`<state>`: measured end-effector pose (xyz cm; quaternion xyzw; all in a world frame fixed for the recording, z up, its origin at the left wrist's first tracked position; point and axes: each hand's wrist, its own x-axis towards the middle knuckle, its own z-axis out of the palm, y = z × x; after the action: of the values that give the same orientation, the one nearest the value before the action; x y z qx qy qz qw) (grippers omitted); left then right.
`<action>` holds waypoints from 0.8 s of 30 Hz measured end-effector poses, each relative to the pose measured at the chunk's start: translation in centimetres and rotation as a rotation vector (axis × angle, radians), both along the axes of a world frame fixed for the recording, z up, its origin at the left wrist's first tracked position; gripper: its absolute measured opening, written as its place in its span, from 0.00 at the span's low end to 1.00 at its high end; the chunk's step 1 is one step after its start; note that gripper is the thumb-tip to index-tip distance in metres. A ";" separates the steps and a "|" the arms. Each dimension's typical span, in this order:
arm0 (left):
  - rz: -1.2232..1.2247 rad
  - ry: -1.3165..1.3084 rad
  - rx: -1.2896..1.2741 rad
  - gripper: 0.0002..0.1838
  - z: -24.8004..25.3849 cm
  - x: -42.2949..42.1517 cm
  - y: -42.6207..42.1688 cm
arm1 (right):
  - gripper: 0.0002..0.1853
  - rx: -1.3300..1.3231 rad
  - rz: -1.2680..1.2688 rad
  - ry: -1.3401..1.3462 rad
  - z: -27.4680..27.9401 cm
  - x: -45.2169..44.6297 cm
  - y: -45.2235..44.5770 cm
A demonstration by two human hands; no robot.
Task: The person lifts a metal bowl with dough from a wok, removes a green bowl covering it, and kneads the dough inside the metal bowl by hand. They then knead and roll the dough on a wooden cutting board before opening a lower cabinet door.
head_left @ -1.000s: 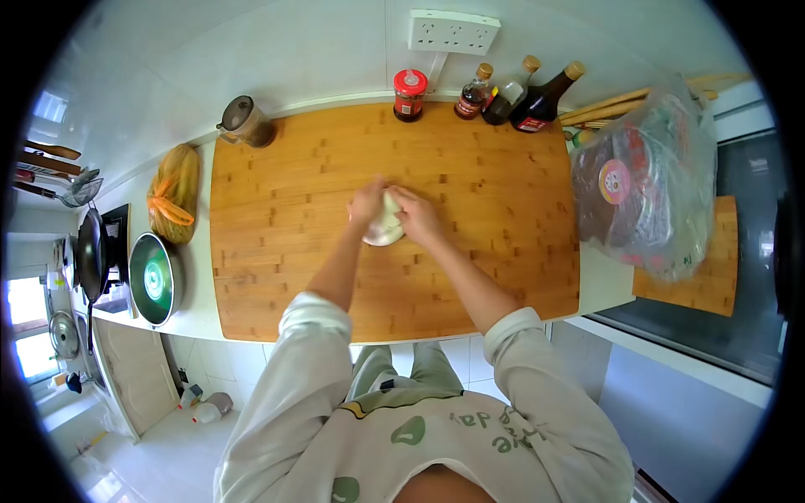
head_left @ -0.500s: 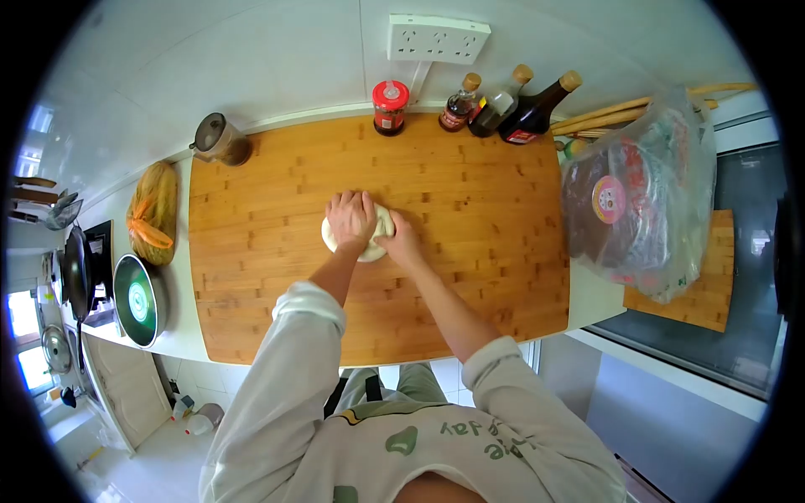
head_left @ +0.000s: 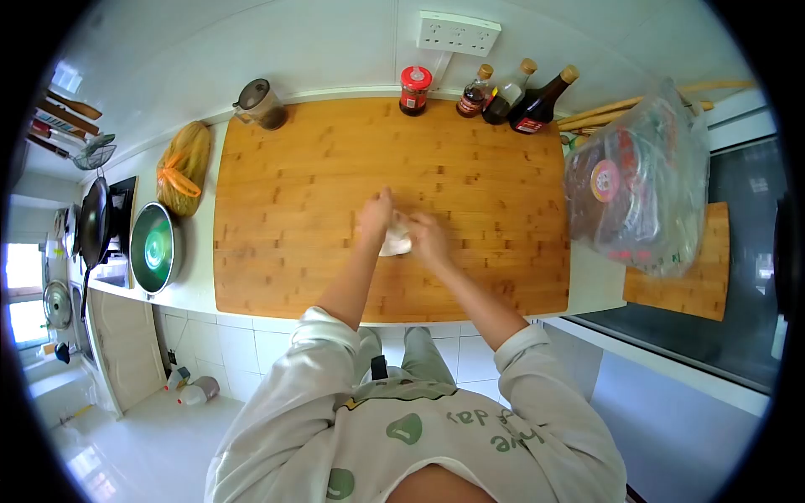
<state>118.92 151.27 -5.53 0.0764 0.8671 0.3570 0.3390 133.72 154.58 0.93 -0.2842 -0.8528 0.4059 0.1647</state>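
A pale lump of dough lies near the middle of the wooden board, mostly covered by my hands. My left hand is at its left side, fingers drawn together and slightly blurred. From the right, my right hand grips the dough's edge with bent fingers, also smeared by motion. Both hands are close together, and the fingertips between them are partly hidden.
Along the back stand a red-lidded jar, several dark bottles and a lidded jug. Left of the board are a tied bag and a metal bowl. A large plastic bag sits at right.
My left hand, spread flat on the round dough half a second ago, has drawn in beside my right hand. The dough shows less between them. The camera view has shifted.
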 end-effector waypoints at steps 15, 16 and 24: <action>-0.175 0.875 -0.026 0.17 1.7 0.1 3.9 | 0.19 -0.401 -0.365 -0.050 -1.5 -3.5 2.9; -0.134 0.765 -0.075 0.19 2.2 -0.4 4.4 | 0.20 -0.266 -0.321 -0.078 0.4 -4.3 3.1; 0.040 0.241 0.077 0.22 1.9 -3.5 -2.9 | 0.31 0.210 0.060 0.133 0.1 -6.1 -3.2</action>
<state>115.47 148.41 -3.60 0.1142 0.8884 0.3852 0.2220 127.58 151.43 1.01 -0.2120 -0.8859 0.3373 0.2375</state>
